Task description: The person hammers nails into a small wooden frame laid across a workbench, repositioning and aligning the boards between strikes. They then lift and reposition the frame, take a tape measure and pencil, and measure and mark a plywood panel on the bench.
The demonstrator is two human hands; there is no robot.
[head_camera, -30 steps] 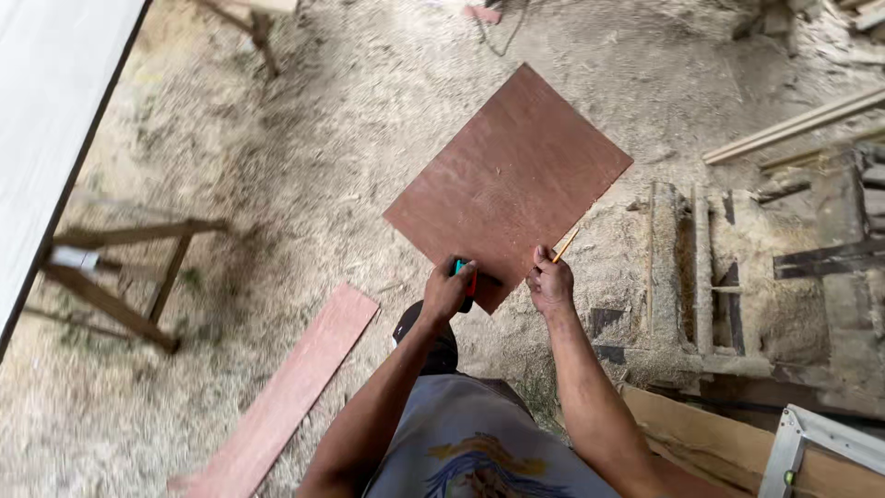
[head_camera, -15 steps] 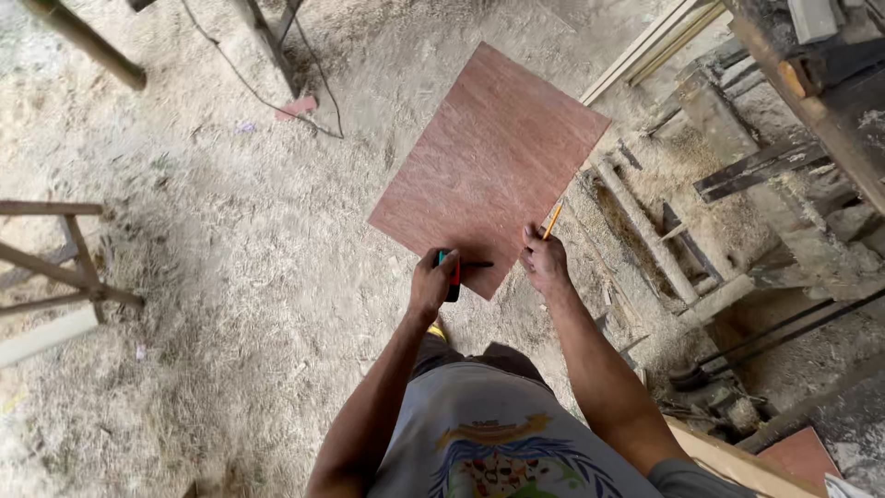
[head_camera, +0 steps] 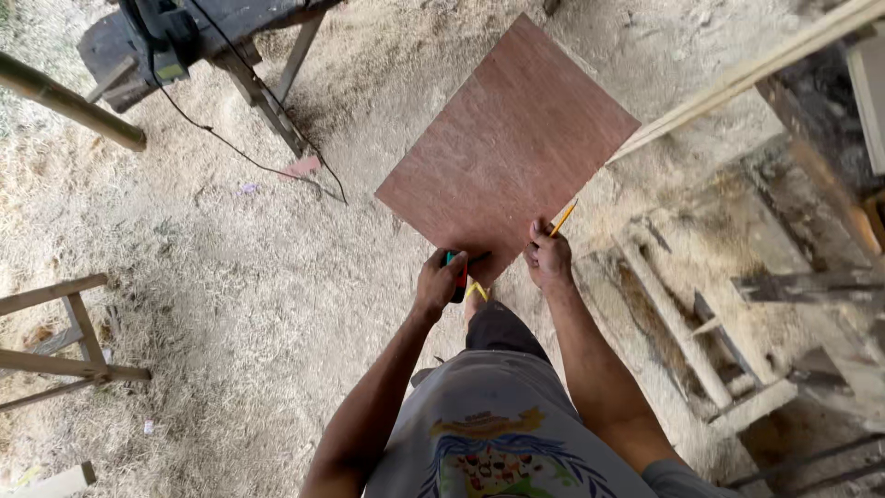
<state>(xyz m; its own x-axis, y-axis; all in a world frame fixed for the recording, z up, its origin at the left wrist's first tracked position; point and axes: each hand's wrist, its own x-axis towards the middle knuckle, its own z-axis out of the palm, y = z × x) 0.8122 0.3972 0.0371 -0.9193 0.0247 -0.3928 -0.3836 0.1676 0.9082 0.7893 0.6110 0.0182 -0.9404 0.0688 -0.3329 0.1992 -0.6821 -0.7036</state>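
Plywood panel (head_camera: 507,152), reddish-brown and square-cut, carried at centre frame with one corner pointing down toward the body, held off the sawdust-covered floor (head_camera: 230,304). Left hand (head_camera: 441,284) clenched around a small red-and-green tape measure (head_camera: 456,275) while pinching the lower left edge of the panel near that corner; a short yellow tongue of tape hanging just below. Right hand (head_camera: 548,258) gripping the lower right edge, a yellow pencil (head_camera: 563,219) trapped between the fingers and sticking up and right across the board's edge.

Best handled, as a judgement: thumbs on top, fingers under, grip firm on both edges so the thin sheet does not sag or twist; pencil tip kept off the face to avoid stray marks; tape tongue kept from snagging.

Both forearms stretched forward and slightly converging, elbows low at the torso, wrists roughly level. Sawhorse (head_camera: 249,55) with a power tool and black cable (head_camera: 258,161) at upper left; timber frame (head_camera: 682,341) at lower right, well apart from the panel.
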